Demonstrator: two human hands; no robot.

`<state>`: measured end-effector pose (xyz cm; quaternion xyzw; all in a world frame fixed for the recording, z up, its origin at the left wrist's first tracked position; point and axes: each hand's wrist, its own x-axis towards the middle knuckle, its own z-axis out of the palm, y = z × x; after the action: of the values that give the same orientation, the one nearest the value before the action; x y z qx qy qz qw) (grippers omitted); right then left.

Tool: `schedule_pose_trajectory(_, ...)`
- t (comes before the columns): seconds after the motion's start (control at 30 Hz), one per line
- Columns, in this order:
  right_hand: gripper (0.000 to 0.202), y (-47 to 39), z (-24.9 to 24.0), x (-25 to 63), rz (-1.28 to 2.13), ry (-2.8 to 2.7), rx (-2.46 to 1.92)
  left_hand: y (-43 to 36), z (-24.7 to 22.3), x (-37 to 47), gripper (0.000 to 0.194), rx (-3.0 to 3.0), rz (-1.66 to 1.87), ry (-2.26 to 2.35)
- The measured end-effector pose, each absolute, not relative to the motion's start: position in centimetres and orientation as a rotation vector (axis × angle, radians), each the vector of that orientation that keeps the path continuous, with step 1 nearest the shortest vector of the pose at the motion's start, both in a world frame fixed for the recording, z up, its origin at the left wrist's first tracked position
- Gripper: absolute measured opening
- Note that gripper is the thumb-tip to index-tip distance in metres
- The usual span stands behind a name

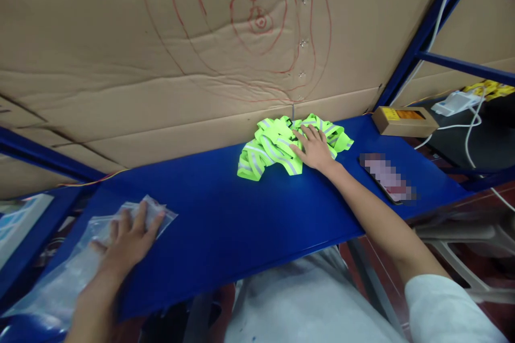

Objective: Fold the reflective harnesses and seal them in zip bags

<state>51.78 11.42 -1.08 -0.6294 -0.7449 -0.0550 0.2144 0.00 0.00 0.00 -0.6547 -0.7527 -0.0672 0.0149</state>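
Note:
A bunched heap of neon yellow-green reflective straps (273, 144) with silvery stripes lies at the back of the blue table. My right hand (314, 147) rests on its right part, fingers spread and palm down. On the left side of the table is a clear plastic bag (76, 273), flat and crinkled, reaching past the table's left edge. My left hand (129, 236) lies over the bag's upper end with its fingers apart. Parts of the bag are hidden under that hand and forearm.
The blue table (209, 214) backs onto cardboard (100, 75) with red drawn rings. To the right are a phone (384, 177) and a small cardboard box (404, 120). White cables (469, 134) run beyond the box. A plastic stool (462, 257) stands below, at right.

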Motion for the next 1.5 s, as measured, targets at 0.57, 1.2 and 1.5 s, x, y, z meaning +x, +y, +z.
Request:
schedule_pose_trajectory(0.57,0.064,9.3,1.0,50.0,-0.259,-1.957,-1.463,0.8,5.0,9.2,0.038,-2.226,-0.805,-1.611)
schedule_pose_trajectory(1.2,0.017,5.0,-1.3,43.9,-0.140,-2.227,-0.515,3.9,-2.3,19.5,0.031,-2.947,-0.597,-1.179)
schedule_pose_trajectory(1.5,0.046,6.6,-1.7,45.0,0.075,-2.429,-0.816,4.0,-2.5,18.6,0.040,-2.970,-0.545,-1.122)
